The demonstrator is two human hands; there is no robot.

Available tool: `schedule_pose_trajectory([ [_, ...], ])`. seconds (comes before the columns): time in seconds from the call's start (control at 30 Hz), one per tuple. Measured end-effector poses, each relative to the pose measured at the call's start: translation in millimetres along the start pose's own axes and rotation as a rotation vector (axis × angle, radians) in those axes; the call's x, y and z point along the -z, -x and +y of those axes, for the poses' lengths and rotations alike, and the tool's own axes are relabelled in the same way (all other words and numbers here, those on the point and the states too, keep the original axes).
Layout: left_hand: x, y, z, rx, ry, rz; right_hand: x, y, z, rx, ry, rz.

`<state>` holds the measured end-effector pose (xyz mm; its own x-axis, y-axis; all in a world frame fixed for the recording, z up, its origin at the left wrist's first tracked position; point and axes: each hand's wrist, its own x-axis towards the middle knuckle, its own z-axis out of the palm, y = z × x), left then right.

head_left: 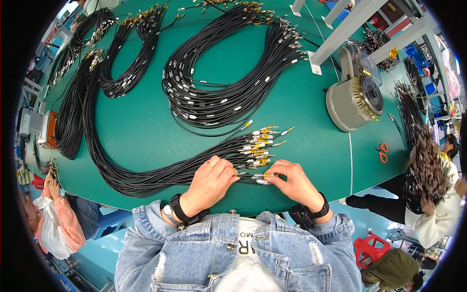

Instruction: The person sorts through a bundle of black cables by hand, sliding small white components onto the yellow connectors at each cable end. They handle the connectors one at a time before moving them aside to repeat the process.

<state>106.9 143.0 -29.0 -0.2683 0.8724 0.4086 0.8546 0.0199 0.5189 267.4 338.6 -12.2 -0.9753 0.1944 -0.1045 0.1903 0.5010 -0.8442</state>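
Observation:
A long bundle of black cables [146, 179] curves across the green table toward me, its metal connector ends with yellow and white tags fanned out at the right. My left hand [210, 181] is closed on one black cable just behind its end, near the table's front edge. Thumb and fingers of my right hand [292, 181] pinch the cable's connector end [265, 176], which carries a yellow wrap. The fingertips partly cover that connector. Just beyond both hands lie the other connector ends [262, 148] of the bundle.
A larger looped cable bundle [209, 104] lies farther back, with smaller bundles [124, 82] to its left. On the right stand a round grey tape dispenser [348, 104] and orange-handled scissors [383, 153]. Metal shelf legs [340, 39] rise behind. Co-workers sit at both sides.

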Motion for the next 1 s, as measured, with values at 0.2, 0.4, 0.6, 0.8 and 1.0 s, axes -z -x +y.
schedule_pose_trajectory([
  [0.2,2.3,0.1,1.0,-0.035,-0.011,0.023,8.1,-1.0,-7.7,-0.193,-0.309,-0.072],
  [0.4,20.7,4.1,-0.1,-0.172,0.108,-0.224,3.3,-4.2,1.9,-0.274,-0.563,0.008],
  [0.6,9.9,0.2,1.3,-0.047,0.283,-0.100,5.8,-8.4,-5.3,-0.310,-0.638,-0.007],
  [0.8,-11.0,-26.7,9.0,0.102,0.271,-0.050,4.4,-6.0,-11.9,-0.275,-0.705,0.042],
  [1.0,-18.0,-26.2,14.0,0.166,0.340,-0.017,5.1,-4.7,-14.3,-0.391,-0.729,0.029],
])
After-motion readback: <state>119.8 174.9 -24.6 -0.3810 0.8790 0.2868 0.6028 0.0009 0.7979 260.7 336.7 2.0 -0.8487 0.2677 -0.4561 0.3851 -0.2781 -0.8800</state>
